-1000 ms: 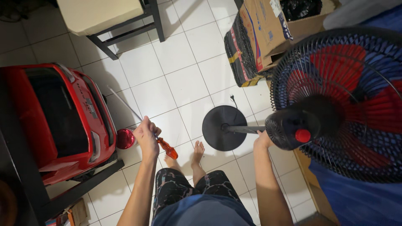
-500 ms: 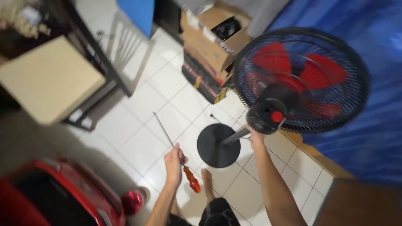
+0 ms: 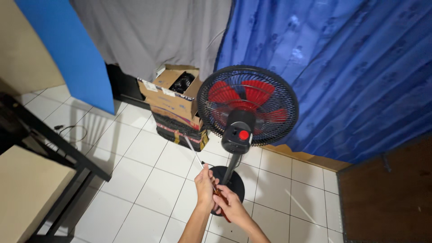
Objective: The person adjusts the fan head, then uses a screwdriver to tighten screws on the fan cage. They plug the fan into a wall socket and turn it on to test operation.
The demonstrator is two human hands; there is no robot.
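1. Both sets of fingers curled together low in the frame, just in front of the fan base (image 3: 228, 185): left hand (image 3: 204, 183) wrapped high on the screwdriver (image 3: 204, 173), right hand (image 3: 230, 204) closed lower down on its handle.
2. Long axis of the screwdriver slanting up and to the left, from the reddish-orange handle, only partly showing between the hands, to the thin bright metal shaft ending beside the lowest of the boxes left of the fan.
3. Tip pointing past the fan's left side rather than at it; left hand nearer the shaft, right hand nearer the fan pole (image 3: 232, 167).
4. Standing fan (image 3: 247, 105) directly beyond the hands, seen from behind: glossy black motor housing (image 3: 237, 132) with a round red button, dark wire guard, red blades showing through the mesh.
5. Slim dark pole dropping from the housing to a round, flat, black base on glossy white floor tiles (image 3: 148, 175).
6. Left of the fan, an open cardboard box (image 3: 173, 92) stacked on darker, tape-bound boxes.
7. Behind the fan, blue patterned curtain (image 3: 342, 67) in soft folds; grey cloth hanging to its left.
8. Far left of the fan, black metal frame with a pale flat top (image 3: 27, 189); right of the fan, brown wooden panel (image 3: 387, 193).
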